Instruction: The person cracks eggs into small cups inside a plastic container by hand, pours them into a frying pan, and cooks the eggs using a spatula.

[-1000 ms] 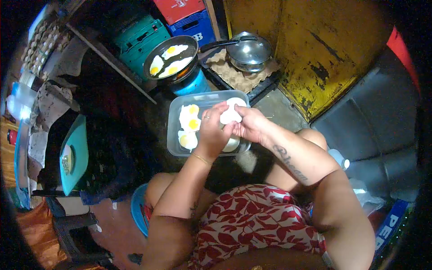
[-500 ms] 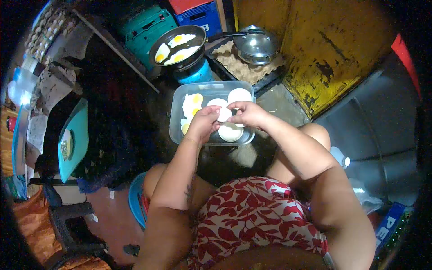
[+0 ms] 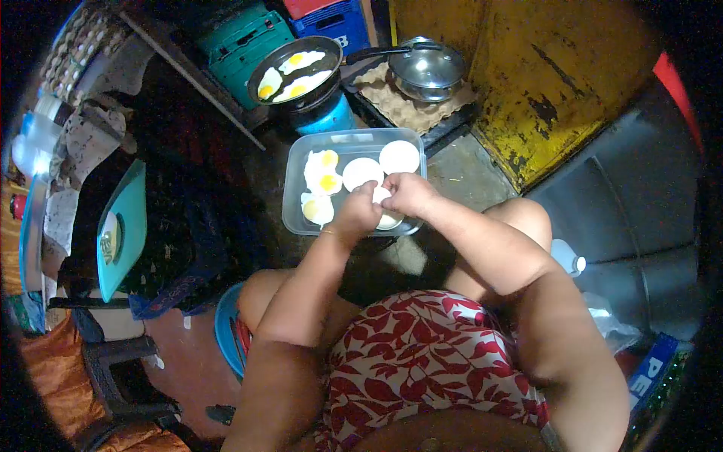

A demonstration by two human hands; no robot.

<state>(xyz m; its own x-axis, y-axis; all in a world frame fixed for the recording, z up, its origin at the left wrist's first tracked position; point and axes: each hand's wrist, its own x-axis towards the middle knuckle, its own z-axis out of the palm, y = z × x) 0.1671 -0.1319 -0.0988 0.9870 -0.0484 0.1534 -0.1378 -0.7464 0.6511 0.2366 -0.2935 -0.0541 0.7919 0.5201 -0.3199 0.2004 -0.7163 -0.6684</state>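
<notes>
My left hand [image 3: 358,211] and my right hand [image 3: 411,196] meet over the front right part of a clear plastic container [image 3: 354,136]. Both pinch a small white round piece [image 3: 381,195], whose kind I cannot make out. Inside the container, round white discs [image 3: 399,157] lie on the right; one at the front is largely covered by my hands. Fried eggs [image 3: 325,183] with yellow yolks rest on the left side.
Behind the container, a black frying pan [image 3: 280,66] with frying eggs sits on a blue stove [image 3: 324,117]. Right of it, a lidded metal pot [image 3: 428,71] stands on brown paper [image 3: 444,111]. A rusty yellow panel [image 3: 557,83] rises at the back right. Crates [image 3: 245,49] stand behind the pan.
Both hands have shifted slightly to the right with the small white piece, and my left hand has turned over it. More of the fried eggs and the middle white disc now shows.
</notes>
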